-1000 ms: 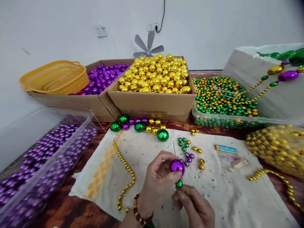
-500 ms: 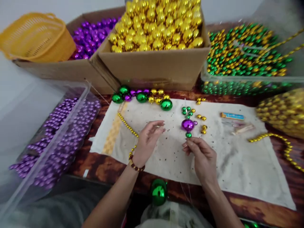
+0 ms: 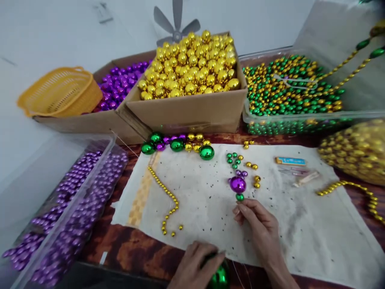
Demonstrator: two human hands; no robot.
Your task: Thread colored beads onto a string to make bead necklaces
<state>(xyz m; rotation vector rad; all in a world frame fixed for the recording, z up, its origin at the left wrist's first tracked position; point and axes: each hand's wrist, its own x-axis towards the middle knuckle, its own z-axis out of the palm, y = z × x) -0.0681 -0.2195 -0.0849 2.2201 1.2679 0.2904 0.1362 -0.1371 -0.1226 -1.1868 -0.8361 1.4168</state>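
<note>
My right hand (image 3: 255, 224) rests on the white cloth (image 3: 294, 224) with its fingertips pinched just below a small green bead (image 3: 240, 197) and a large purple bead (image 3: 238, 184), which sit one above the other as if threaded on something thin. My left hand (image 3: 195, 267) is at the table's near edge, its fingers curled over a large green bead (image 3: 221, 277). A short gold bead string (image 3: 167, 196) lies on the cloth to the left. Small green, gold and purple beads (image 3: 242, 164) are scattered beyond the purple bead.
A cardboard box of gold balls (image 3: 189, 72) and one of purple balls (image 3: 120, 86) stand at the back, with a yellow basket (image 3: 60, 92). A clear tub of purple beads (image 3: 72, 200) is left, a tub of green and gold beads (image 3: 288, 88) right. Loose large beads (image 3: 177, 143) lie by the box.
My left hand has let go of the purple bead and dropped to the near edge, onto the large green bead. My right hand still holds below the threaded beads. The view tilted.
</note>
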